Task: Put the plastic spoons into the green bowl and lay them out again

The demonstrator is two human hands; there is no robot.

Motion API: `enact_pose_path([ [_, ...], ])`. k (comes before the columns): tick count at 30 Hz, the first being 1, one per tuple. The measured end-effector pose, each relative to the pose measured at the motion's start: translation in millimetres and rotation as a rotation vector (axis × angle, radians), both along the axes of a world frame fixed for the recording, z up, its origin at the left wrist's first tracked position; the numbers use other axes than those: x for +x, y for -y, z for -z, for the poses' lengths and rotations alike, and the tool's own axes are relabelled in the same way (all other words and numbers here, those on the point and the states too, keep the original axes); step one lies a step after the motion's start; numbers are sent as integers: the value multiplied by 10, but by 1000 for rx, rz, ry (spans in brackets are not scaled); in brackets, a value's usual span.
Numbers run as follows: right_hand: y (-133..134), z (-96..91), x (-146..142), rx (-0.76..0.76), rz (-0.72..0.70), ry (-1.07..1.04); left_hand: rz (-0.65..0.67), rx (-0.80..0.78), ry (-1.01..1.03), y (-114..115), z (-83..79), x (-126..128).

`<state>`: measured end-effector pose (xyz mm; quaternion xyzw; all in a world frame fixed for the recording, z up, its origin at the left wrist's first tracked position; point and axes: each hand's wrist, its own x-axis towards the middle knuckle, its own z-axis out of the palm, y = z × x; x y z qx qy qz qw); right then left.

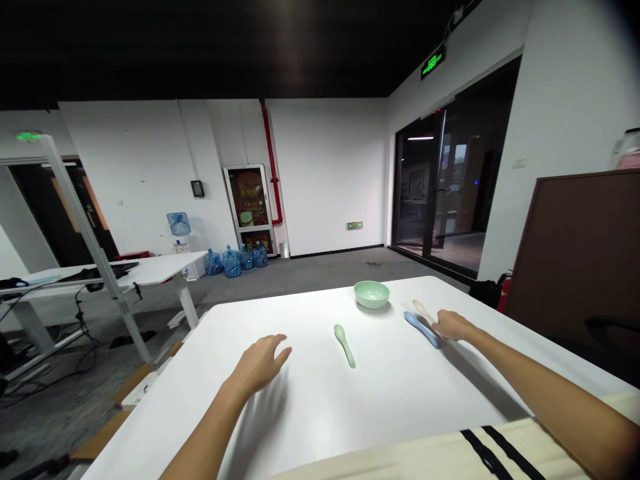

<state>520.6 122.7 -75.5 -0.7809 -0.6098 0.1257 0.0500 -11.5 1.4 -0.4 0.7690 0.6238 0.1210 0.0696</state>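
On the white table (310, 427) lie a green spoon (345, 345), a blue spoon (423, 329) and a cream spoon (423, 309), with a pale green bowl (371, 294) behind them. My left hand (260, 367) hovers low over the table left of the green spoon, fingers loosely stretched and holding nothing. My right hand (453, 325) rests at the handle ends of the blue and cream spoons, fingers curled; whether it grips either spoon is unclear.
A second white desk (150, 270) with a slanted metal stand (95, 247) sits to the left. Blue water bottles (233, 261) stand by the far wall. A brown panel (575, 260) rises at the right. A striped cloth (480, 453) lies at the table's near edge.
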Motion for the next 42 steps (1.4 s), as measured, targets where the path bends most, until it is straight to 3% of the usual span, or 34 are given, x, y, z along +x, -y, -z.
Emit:
enact_pose_path([
  [16,-16,164,40,-92,19,-23,-3,0,-7,8,-9,12],
  [31,-103,275,114,-34,18,11,-9,-1,-17,4,-12,28],
  [42,-33,73,-137,105,-15,87,-4,-5,-20,11,-18,41],
])
